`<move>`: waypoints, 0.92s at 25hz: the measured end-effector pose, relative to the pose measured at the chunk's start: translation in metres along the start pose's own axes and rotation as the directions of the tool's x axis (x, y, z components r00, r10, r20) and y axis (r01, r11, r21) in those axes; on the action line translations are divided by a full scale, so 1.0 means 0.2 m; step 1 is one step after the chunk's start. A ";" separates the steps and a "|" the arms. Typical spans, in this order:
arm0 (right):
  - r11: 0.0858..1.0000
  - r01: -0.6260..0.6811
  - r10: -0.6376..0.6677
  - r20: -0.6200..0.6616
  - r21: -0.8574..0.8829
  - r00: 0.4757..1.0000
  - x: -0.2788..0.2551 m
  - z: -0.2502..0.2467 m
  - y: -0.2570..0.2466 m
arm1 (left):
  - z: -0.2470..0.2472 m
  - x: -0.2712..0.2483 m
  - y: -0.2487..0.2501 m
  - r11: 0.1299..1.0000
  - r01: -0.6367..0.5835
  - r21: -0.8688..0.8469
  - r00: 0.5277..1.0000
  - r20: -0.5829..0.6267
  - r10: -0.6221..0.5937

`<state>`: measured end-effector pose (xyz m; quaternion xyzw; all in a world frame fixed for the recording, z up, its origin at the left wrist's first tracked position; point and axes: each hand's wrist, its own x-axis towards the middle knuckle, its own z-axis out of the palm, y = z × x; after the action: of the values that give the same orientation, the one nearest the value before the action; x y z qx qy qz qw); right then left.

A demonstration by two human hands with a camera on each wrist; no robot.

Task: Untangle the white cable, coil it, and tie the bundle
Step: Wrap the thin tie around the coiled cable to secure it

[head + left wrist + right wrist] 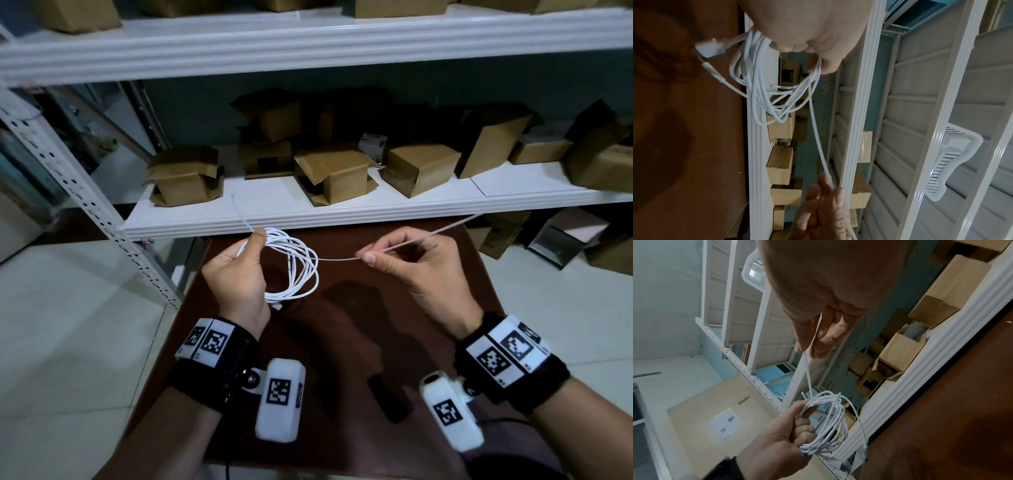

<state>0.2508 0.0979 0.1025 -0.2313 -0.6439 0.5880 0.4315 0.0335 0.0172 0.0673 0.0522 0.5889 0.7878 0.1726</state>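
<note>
Left hand (239, 274) grasps the coiled white cable (301, 270) at the coil's 9 o'clock side, fingers curled round the bunched loops, thumb up at 12. The coil hangs in the air above the brown table (376, 308), several loose loops, not flat, not touching the tabletop. A thin white tie (342, 259) runs from the coil's 2 o'clock edge toward 3 o'clock to the right hand (411, 263), which pinches it between thumb and forefinger; the tie's free end carries on past that hand toward 2 o'clock. A short tail of the tie sticks up from the left thumb toward 11 o'clock.

Left wrist view: cable loops (764, 81) dangle under the left hand (807, 29), a white USB plug (710, 47) and a smaller connector (712, 70) stick out at the coil's 9 o'clock; the tie (816, 129) runs down to the right hand's fingers (824, 186).

Right wrist view: right hand (818, 313) pinching the tie (808, 374), which runs down to the coil (830, 421) gripped by the left hand (777, 443).

White shelf (308, 212) with cardboard boxes (334, 174) sits beyond the table at 12 o'clock.
</note>
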 end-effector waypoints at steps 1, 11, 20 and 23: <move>1.000 0.011 -0.010 0.019 -0.018 1.000 0.00 0.00 -0.01 | 0.00 0.00 0.00 1.000 -0.001 0.000 1.000 -0.002 0.001; 0.996 0.053 -0.058 0.068 0.078 0.996 -0.01 -0.01 -0.04 | -0.01 -0.01 -0.04 0.994 0.067 0.088 0.997 0.033 -0.070; 0.952 -0.189 0.190 0.021 0.241 0.982 0.06 -0.03 0.07 | 0.02 -0.17 -0.07 0.939 -0.251 0.235 0.883 0.453 0.122; 0.936 -0.300 0.284 0.107 0.186 0.953 0.06 -0.03 0.09 | 0.04 -0.20 -0.06 0.936 -0.256 0.242 0.845 0.526 0.096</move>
<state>0.2461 0.1134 0.0889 -0.2564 -0.5564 0.7160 0.3348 0.0756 0.0131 0.0635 0.3371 0.6289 0.6593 0.2369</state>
